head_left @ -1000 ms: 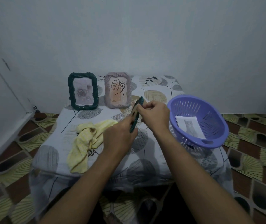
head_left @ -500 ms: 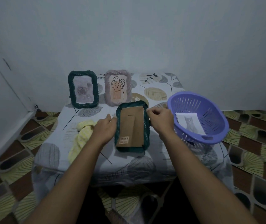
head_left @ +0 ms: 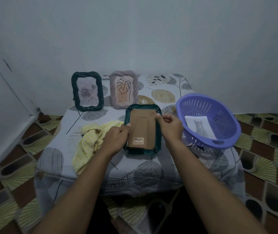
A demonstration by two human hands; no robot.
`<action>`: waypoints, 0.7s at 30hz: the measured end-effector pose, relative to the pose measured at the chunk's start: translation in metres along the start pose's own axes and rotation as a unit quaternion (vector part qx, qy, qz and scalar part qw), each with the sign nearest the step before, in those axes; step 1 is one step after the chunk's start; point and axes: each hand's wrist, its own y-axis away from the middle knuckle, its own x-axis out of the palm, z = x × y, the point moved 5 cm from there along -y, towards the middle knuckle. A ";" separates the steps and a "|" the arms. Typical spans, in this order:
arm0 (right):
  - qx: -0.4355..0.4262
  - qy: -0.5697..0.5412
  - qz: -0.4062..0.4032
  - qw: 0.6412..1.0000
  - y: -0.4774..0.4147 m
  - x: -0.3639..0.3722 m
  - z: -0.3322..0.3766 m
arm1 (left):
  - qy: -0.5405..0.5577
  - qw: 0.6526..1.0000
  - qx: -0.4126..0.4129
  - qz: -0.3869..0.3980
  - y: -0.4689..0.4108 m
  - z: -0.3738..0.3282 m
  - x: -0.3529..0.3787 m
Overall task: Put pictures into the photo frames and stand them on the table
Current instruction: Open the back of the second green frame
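Note:
A dark green photo frame [head_left: 143,150] lies face down on the table [head_left: 151,174], its brown cardboard back [head_left: 142,129] facing up. My left hand [head_left: 115,140] holds its left edge, thumb on the backing. My right hand [head_left: 169,127] pinches at the backing's right edge near the top corner. At the back a green frame [head_left: 87,91] with a rose picture and a mauve frame [head_left: 123,89] with a leaf drawing stand upright. A cat picture [head_left: 200,126] lies in the purple basket [head_left: 222,142] on the right.
A yellow cloth [head_left: 91,141] lies crumpled on the table left of my left hand. The table stands against a pale wall, with a patterned tile floor around it.
The frame was held up on edge between both hands a second ago. It has since been laid face down on the table, and both hands have settled on its side edges.

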 end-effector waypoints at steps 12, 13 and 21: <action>-0.042 0.104 0.154 0.982 0.005 0.018 -0.006 | 0.081 0.995 -0.023 -0.058 -0.012 0.003 0.012; -0.051 0.117 0.153 0.980 0.005 0.018 -0.007 | 0.079 0.995 -0.019 -0.064 -0.012 0.003 0.012; -0.070 0.201 0.113 0.971 0.000 0.014 -0.023 | -0.010 0.999 0.000 -0.054 -0.021 0.009 0.028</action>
